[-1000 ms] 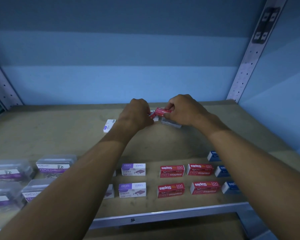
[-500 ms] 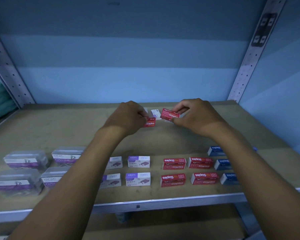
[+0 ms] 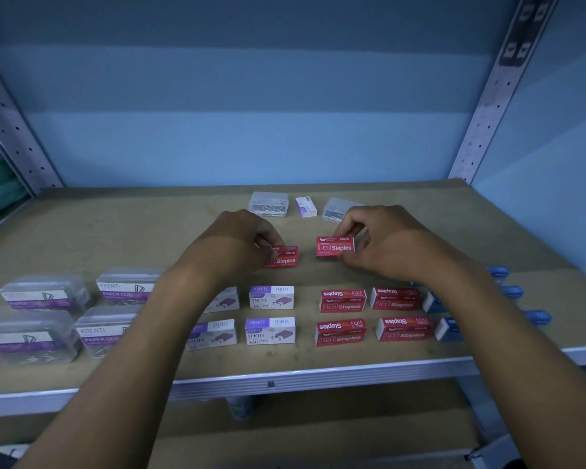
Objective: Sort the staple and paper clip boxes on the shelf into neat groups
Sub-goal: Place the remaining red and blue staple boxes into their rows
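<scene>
My left hand (image 3: 237, 245) pinches a red staples box (image 3: 283, 257) above the shelf's middle. My right hand (image 3: 389, 242) pinches a second red staples box (image 3: 335, 247), held a little apart from the first. Near the front edge lie sorted groups: clear paper clip boxes (image 3: 44, 296) at left, purple-and-white staples boxes (image 3: 271, 297) in the middle, several red staples boxes (image 3: 342, 300) right of them, and blue boxes (image 3: 435, 301) partly hidden by my right arm. At the back lie two clear boxes (image 3: 268, 204) (image 3: 335, 208) and a white-purple box (image 3: 306, 207).
The wooden shelf board (image 3: 115, 231) has a metal front rail (image 3: 285, 380). Perforated metal uprights stand at the back left (image 3: 14, 130) and back right (image 3: 494, 96), with a blue wall behind. A lower shelf shows beneath.
Both hands have drawn back from the rear cluster toward me, each carrying a red staples box. The two boxes now sit further apart, and the rear boxes are uncovered.
</scene>
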{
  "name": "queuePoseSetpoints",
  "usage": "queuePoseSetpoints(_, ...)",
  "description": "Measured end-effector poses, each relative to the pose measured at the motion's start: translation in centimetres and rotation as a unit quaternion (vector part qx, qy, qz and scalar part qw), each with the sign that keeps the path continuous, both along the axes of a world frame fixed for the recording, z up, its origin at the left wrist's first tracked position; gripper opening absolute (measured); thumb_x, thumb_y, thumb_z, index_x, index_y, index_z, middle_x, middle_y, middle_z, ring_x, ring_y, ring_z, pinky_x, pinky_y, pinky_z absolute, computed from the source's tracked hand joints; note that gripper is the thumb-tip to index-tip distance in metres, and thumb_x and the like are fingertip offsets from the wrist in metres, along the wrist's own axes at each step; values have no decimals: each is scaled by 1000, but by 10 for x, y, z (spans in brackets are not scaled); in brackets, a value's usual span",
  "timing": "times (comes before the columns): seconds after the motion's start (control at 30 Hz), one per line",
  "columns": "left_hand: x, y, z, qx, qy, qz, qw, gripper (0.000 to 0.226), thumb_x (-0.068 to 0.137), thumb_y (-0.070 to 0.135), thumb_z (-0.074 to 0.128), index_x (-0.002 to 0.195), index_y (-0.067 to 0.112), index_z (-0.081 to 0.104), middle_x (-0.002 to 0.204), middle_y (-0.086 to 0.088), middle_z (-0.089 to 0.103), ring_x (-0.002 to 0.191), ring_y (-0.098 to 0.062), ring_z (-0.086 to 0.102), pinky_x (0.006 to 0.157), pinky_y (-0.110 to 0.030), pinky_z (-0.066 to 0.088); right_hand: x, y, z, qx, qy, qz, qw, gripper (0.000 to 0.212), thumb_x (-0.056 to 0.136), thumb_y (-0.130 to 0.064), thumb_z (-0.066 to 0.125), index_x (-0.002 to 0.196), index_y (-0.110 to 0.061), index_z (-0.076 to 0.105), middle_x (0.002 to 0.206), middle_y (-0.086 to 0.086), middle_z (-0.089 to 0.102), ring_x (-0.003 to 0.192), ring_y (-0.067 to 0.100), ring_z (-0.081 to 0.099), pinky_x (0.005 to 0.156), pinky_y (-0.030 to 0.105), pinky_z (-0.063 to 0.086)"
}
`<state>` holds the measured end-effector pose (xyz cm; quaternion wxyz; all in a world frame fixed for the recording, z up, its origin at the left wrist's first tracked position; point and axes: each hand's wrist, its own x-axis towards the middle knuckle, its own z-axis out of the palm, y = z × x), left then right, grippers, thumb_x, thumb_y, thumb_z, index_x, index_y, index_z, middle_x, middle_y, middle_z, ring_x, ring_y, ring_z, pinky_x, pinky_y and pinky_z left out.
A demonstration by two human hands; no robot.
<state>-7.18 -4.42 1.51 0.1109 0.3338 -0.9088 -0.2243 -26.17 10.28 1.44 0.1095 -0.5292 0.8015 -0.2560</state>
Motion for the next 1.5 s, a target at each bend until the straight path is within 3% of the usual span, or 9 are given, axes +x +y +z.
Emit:
queuePoseSetpoints(0.23, 2, 4, 0, 18, -13, 7, 1000, 25, 87, 13, 63, 99, 31, 74, 80, 17, 64, 72, 7, 55, 57, -2, 35, 1, -2, -8, 27, 6, 6, 1000, 24, 75, -26, 86, 89, -34, 69, 97, -16, 69, 79, 1, 63, 74, 27, 55)
queuePoseSetpoints(0.4, 4, 7, 0, 24, -11, 5, 1000, 23, 87, 14, 66, 103, 29, 73, 92, 11, 69, 78, 1, 58, 61, -4, 36, 2, 2, -7, 14, 8, 1, 1000, 26, 73, -22, 87, 86, -31, 66, 91, -16, 66, 75, -1, 61, 69, 22, 50)
queuePoseSetpoints(0.53, 6, 8, -1, 15, -7, 2, 1000, 23, 87, 17, 68, 106, 28, 73, 101, 10, 70, 89, -3, 60, 65, -4, 38, 4, 3, -5, 13, 1, 6, 1000, 25, 75, -23, 87, 85, -31, 66, 91, -14, 68, 80, 2, 63, 74, 27, 55)
queuePoseSetpoints(0.7, 8, 8, -3, 22, 21, -3, 1000, 27, 81, 22, 75, 107, 28, 72, 105, 12, 67, 82, 4, 57, 65, -4, 37, 5, 5, -3, 10, -12, 11, 1000, 28, 74, -19, 88, 88, -31, 66, 89, -11, 69, 80, 5, 66, 79, 33, 58)
queuePoseSetpoints(1.03, 8, 11, -6, 0, 84, -20, 996, 17, 84, 25, 69, 98, 35, 74, 93, 20, 69, 80, 14, 58, 65, -1, 38, 8, 6, 2, -21, -14, 39, 999, 18, 84, -32, 80, 99, -38, 73, 96, -17, 69, 85, -2, 66, 82, 22, 57)
queuePoseSetpoints(1.2, 4, 15, -4, -21, 97, -27, 995, 14, 89, 29, 65, 96, 37, 74, 90, 22, 66, 77, 14, 57, 62, -2, 37, 14, 5, 0, -11, -12, 54, 998, 21, 87, -22, 77, 102, -37, 76, 97, -18, 71, 86, -1, 67, 83, 22, 57)
queuePoseSetpoints(1.5, -6, 14, -6, -28, 59, -10, 998, 22, 80, 12, 73, 95, 27, 77, 93, 12, 71, 67, 12, 56, 56, 3, 38, 11, 10, 1, -15, 13, 52, 998, 24, 88, -11, 74, 99, -32, 78, 92, -15, 72, 84, -1, 66, 83, 22, 58)
